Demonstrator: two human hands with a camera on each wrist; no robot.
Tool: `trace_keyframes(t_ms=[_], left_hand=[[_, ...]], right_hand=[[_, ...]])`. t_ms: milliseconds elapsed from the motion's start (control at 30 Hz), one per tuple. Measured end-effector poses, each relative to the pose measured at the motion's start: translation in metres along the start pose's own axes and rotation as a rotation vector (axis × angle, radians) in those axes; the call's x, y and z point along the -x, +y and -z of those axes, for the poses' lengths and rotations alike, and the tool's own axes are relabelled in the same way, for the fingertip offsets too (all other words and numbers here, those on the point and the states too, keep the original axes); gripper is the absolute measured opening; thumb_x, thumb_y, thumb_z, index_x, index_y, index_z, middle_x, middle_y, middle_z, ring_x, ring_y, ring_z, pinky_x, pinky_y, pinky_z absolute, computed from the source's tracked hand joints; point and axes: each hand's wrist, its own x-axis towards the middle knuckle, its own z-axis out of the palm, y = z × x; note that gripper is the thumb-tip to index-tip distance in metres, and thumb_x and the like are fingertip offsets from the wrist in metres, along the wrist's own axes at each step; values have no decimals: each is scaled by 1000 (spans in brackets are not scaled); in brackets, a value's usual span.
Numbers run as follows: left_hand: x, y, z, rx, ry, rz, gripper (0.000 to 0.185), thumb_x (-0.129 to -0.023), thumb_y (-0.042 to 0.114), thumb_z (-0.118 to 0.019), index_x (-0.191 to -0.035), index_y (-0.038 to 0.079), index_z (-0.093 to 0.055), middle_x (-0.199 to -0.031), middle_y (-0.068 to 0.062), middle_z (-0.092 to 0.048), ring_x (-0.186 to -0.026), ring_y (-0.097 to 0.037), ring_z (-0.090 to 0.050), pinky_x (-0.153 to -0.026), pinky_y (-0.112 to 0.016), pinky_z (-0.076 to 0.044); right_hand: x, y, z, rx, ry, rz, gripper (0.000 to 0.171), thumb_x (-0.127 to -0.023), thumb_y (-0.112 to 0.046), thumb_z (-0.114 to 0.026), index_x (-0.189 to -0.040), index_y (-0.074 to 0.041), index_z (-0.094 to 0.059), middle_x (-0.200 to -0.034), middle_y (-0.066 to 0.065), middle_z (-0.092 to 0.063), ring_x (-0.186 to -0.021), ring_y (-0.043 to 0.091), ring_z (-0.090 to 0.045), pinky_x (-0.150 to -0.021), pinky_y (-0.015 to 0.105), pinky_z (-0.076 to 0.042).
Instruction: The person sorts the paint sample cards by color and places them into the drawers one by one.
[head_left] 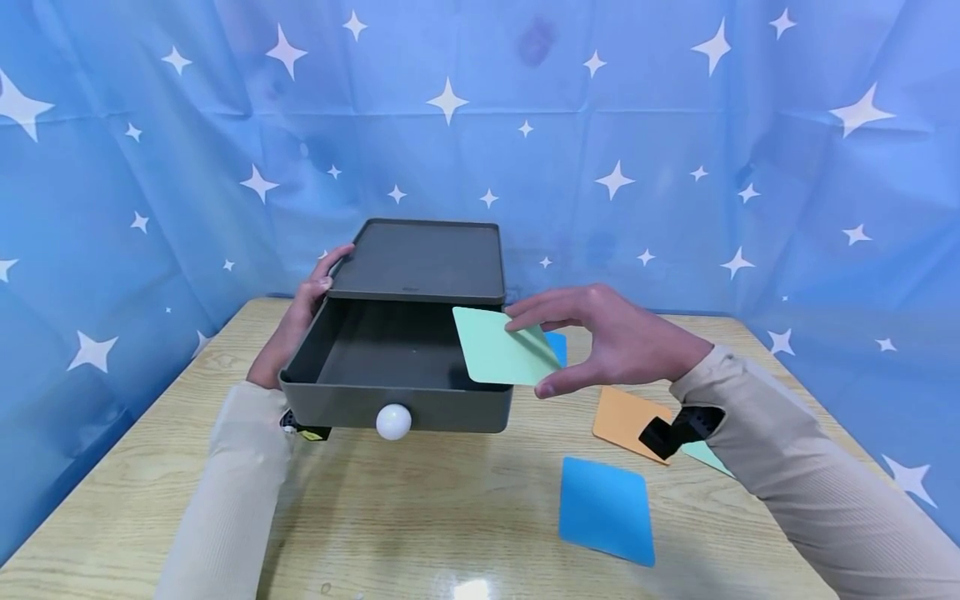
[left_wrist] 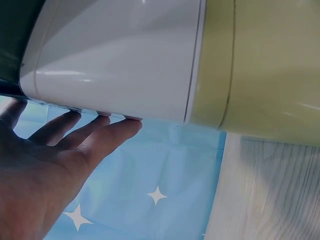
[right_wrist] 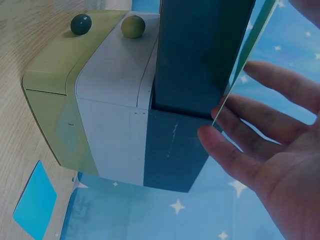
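Observation:
A dark grey drawer (head_left: 390, 408) with a white knob (head_left: 393, 421) stands pulled out from the top of a small drawer unit (head_left: 420, 258) on the wooden table. My right hand (head_left: 536, 350) pinches a light green card (head_left: 498, 346) between thumb and fingers, over the drawer's right rim. In the right wrist view the card (right_wrist: 245, 65) shows edge-on beside the dark drawer (right_wrist: 195, 55), with white and yellow-green drawers below it. My left hand (head_left: 303, 312) rests flat against the unit's left side, its fingers (left_wrist: 100, 135) straight along the white drawer.
Loose cards lie on the table (head_left: 420, 517) to the right: a blue card (head_left: 606, 508) near the front, an orange card (head_left: 626, 421), a second blue card (head_left: 557, 346) under my right hand, and a pale green corner (head_left: 705, 454). Blue star-print cloth surrounds the table.

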Motion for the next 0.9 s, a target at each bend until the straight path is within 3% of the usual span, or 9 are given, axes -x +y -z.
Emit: trace_keyframes(t_ms=[200, 367, 600, 900], left_hand=[[0, -1, 0, 16, -5, 3, 57, -105, 37, -19, -162, 27, -13, -168, 3, -5, -148, -21, -17, -109, -40, -30], [0, -1, 0, 10, -3, 2, 57, -105, 38, -19, -162, 28, -14, -168, 3, -6, -148, -22, -17, -111, -44, -29], [0, -3, 2, 19, -22, -3, 57, -106, 38, -20, -162, 29, -13, -168, 1, -4, -147, -22, -19, -104, -30, -35], [1, -2, 4, 17, -25, -1, 58, -106, 40, -21, -162, 28, -12, -168, 0, -4, -147, -22, -20, -102, -27, -38]], right_hand=[[-1, -5, 2, 21, 4, 14, 63, -78, -37, -85, -136, -25, -62, -148, -1, -56, -127, 19, -60, -106, 47, -48], [-3, -8, 3, 27, 3, 24, 64, -78, -36, -85, -136, -24, -62, -149, 0, -55, -128, 19, -60, -106, 47, -48], [-5, -8, 1, 30, 1, 23, 63, -77, -37, -86, -135, -24, -63, -148, 1, -56, -130, 21, -59, -105, 47, -49], [-8, -11, 1, 25, -4, 36, 66, -77, -37, -86, -137, -24, -61, -149, 0, -55, -125, 19, -61, -105, 46, -49]])
